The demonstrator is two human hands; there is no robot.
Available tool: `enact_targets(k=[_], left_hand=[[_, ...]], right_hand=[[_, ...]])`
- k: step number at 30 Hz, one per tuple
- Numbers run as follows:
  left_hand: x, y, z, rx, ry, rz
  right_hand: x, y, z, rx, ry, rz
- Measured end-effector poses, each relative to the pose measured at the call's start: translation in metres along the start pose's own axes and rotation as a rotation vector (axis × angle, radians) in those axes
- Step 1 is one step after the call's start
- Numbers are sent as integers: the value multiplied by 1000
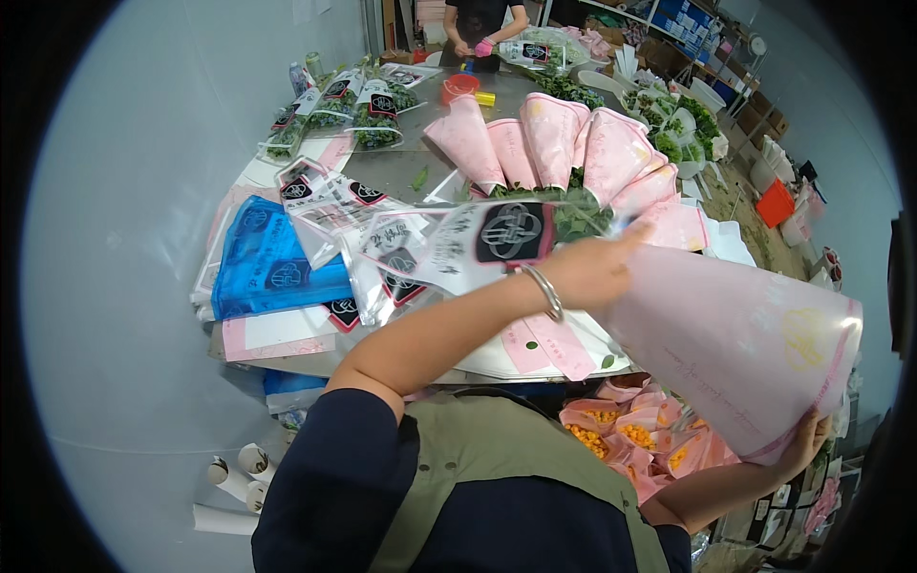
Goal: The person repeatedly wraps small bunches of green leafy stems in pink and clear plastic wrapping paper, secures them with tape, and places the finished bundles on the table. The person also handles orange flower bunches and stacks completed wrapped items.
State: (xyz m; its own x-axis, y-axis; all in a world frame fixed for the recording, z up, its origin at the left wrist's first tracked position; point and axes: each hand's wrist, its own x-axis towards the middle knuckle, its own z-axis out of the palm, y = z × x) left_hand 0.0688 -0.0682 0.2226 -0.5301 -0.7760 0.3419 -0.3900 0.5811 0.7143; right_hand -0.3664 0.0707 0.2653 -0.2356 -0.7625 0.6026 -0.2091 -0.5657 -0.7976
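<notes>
A large pink paper flower wrap (731,344) lies across the right side of the view, flared towards the lower right. My right hand (806,440) grips its wide rim. My left hand (594,272), with a silver bangle on the wrist, is at the narrow end; its fingers are blurred, and whether they close on the wrap is unclear. Beside that hand a clear printed plastic sleeve (458,236) stretches over the table. Green leaves (580,218) show at the sleeve's right end. Several pink-wrapped bouquets (551,143) lie fanned out beyond my hands.
Blue plastic packaging (276,265) and printed sleeves (337,200) lie at the left. Sleeved bouquets (376,118), a red container (460,87) and yellow roll (485,98) are farther back. Wrapped orange flowers (637,433) stand below the table edge. A person (486,29) works opposite.
</notes>
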Motion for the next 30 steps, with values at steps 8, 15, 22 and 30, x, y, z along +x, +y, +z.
enact_targets(k=[8,15,22,30], left_hand=[[7,122,59,70,-241,341],[-1,76,111,70,-212,130],[-64,-84,117,111,-89,-185],[-164,-243,74,544,63,-563]], right_hand=[[-37,33,123,118,127,48],[-72,106,209,148,24,207],[-153,196,182,229,-104,1003],[-209,213,201,-183,212,819]])
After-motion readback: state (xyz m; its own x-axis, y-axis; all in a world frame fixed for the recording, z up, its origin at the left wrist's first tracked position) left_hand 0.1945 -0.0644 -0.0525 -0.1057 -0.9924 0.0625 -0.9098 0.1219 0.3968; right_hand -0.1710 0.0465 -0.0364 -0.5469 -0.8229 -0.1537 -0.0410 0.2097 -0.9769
